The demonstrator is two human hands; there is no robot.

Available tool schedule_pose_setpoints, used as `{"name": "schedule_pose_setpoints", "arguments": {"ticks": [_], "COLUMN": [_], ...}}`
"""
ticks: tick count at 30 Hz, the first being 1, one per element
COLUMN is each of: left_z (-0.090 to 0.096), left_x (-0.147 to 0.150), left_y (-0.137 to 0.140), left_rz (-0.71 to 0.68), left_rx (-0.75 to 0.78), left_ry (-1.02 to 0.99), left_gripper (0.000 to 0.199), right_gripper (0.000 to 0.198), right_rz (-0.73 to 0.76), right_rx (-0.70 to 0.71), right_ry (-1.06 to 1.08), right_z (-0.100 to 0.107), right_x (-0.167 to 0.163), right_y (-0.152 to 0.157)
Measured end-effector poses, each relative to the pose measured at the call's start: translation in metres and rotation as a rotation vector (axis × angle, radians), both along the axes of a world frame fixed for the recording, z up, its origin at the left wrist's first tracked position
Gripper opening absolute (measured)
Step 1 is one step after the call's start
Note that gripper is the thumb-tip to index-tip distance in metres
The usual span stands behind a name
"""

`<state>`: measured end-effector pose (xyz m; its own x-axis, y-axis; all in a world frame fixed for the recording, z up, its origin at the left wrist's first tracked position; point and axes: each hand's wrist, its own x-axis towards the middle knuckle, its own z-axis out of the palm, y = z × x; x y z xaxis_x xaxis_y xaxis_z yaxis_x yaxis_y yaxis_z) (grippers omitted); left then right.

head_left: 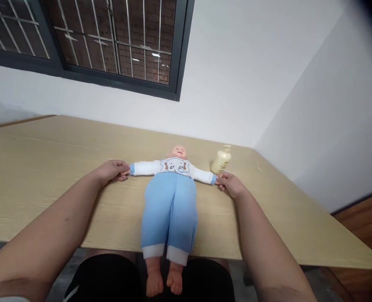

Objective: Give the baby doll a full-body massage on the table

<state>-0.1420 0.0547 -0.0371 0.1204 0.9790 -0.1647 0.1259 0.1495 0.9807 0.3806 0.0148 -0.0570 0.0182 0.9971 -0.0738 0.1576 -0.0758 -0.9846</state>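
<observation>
A baby doll [170,201] lies on its back on the wooden table, head toward the wall, its bare feet past the front edge. It wears light blue trousers and a white top with an elephant face on the chest. Both doll arms are stretched out sideways. My left hand [114,171] is closed on the doll's hand at the left blue cuff. At the other cuff, my right hand [230,183] pinches the doll's other hand. The doll's hands are mostly hidden by my fingers. Just behind my right hand stands a pale yellow pump bottle [221,161].
The wooden table [47,167] reaches back to a white wall [236,75]. A dark-framed window [116,42] with metal bars is at upper left. A thin pale strand [259,167] lies right of the bottle. My knees are under the front edge.
</observation>
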Motion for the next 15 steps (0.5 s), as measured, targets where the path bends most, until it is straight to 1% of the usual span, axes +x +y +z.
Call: {"name": "schedule_pose_setpoints", "arguments": {"ticks": [6,9,12,15], "left_z": [-0.003,-0.0039,-0.0032,-0.0008], "left_x": [-0.0007,-0.0029,-0.0056,-0.0088], "left_y": [0.0018,0.0039,0.0052,0.0049], "left_rz": [0.006,0.035,0.048,0.015], "left_rx": [-0.001,-0.025,-0.074,-0.101], "left_ry": [-0.014,-0.034,-0.056,-0.071], "left_gripper": [0.023,0.024,0.031,0.037], "right_gripper": [0.042,0.041,0.039,0.033], "right_rz": [-0.078,-0.107,-0.127,-0.115], "right_rx": [0.006,0.012,0.015,0.014], "right_ry": [-0.062,-0.066,-0.04,0.005], "right_z": [-0.0034,-0.0049,-0.0055,-0.0042], "right_x": [0.0009,0.0021,0.0024,0.0019], "right_y": [0.0035,0.0048,0.0058,0.0055]}}
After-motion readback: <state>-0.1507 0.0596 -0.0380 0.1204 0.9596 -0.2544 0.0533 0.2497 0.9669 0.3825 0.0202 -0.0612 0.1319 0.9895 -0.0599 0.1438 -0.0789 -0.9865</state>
